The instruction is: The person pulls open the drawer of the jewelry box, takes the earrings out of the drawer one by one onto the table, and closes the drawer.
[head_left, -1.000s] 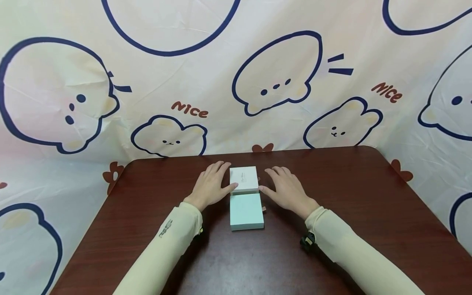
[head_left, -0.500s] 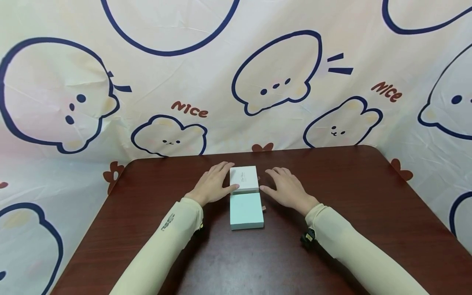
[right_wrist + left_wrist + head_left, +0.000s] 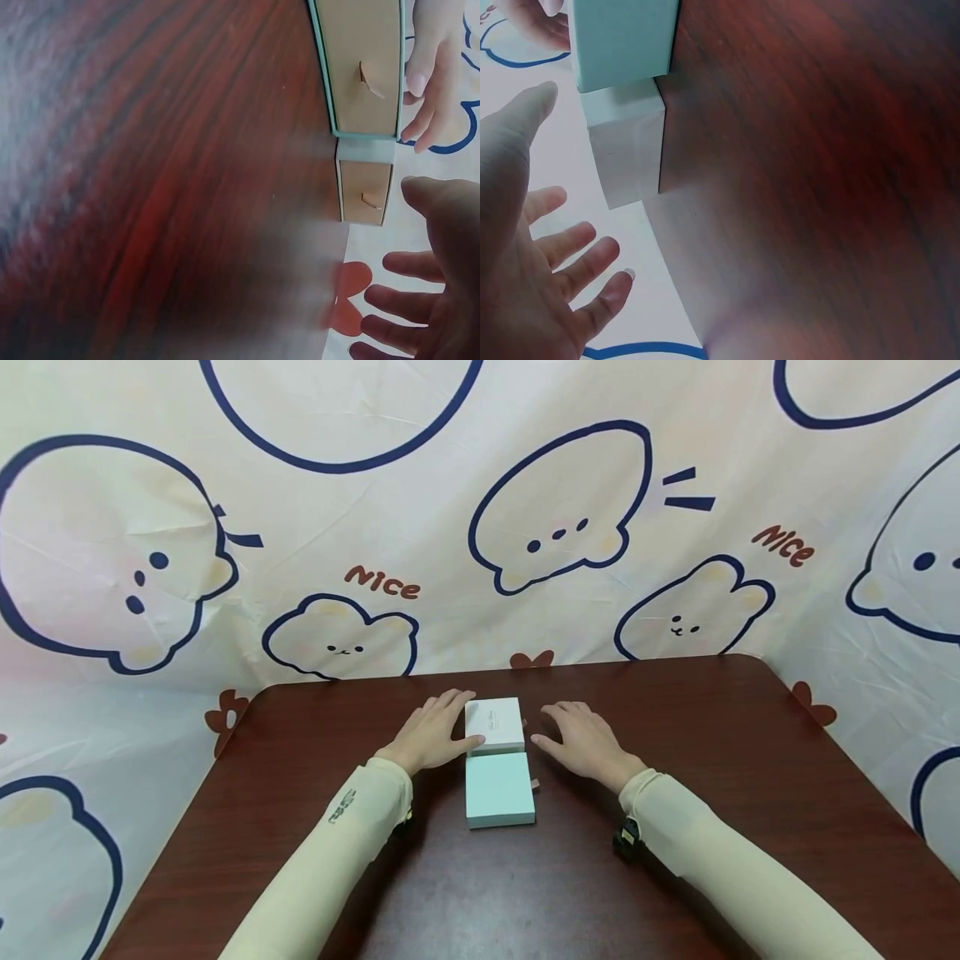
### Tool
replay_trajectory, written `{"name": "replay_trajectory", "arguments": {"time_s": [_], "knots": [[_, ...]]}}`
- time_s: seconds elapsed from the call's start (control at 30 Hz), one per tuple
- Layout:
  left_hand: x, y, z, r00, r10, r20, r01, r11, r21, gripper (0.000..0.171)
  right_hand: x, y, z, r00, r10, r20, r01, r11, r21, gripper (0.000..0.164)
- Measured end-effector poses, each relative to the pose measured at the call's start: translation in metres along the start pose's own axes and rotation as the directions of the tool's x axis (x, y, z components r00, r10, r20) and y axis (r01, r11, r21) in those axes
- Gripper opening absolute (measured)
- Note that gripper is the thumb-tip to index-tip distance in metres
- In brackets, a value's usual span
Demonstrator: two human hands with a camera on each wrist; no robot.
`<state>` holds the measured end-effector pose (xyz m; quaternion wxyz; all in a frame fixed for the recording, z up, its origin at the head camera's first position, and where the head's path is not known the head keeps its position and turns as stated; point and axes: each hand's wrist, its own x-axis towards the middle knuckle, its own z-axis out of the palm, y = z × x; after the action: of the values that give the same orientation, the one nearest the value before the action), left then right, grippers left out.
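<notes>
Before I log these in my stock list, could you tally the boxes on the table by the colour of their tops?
White box: 1
Light green box: 1
Total: 2 boxes

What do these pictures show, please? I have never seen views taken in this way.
There is no machine visible, only a person's bare left hand and right hand. The wide picture looks forward and down from the head; the other two look from the left and right wrists. On the brown table lie a pale green box, nearer the person, and a white box just beyond it. The hands are on either side of the white box, and neither seems to have a box in its grip.
</notes>
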<state>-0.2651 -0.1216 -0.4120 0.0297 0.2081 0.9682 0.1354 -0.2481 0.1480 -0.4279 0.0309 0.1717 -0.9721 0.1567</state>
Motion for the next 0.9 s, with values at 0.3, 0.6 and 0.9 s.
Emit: {"name": "replay_trajectory", "arguments": {"time_s": [0.3,0.6,0.9], "knots": [[0.0018,-0.0017,0.0035,1.000,-0.006,0.004,0.006,0.999,-0.046,0.082,0.0023,0.0004,-0.0004,0.999,0.019,0.032,-0.020,0.999,0.037,0.058],[0.0024,-0.0048,0.0080,0.999,-0.008,0.034,0.011,0.994,-0.110,0.085,0.0021,0.0014,0.0011,0.998,0.019,0.062,-0.022,0.998,0.054,0.057],[0.0067,-0.0082,0.0089,0.997,-0.010,0.074,0.020,0.991,-0.134,0.092,0.0062,0.0037,0.0009,0.998,0.018,0.068,-0.023,0.997,0.071,0.058]]}}
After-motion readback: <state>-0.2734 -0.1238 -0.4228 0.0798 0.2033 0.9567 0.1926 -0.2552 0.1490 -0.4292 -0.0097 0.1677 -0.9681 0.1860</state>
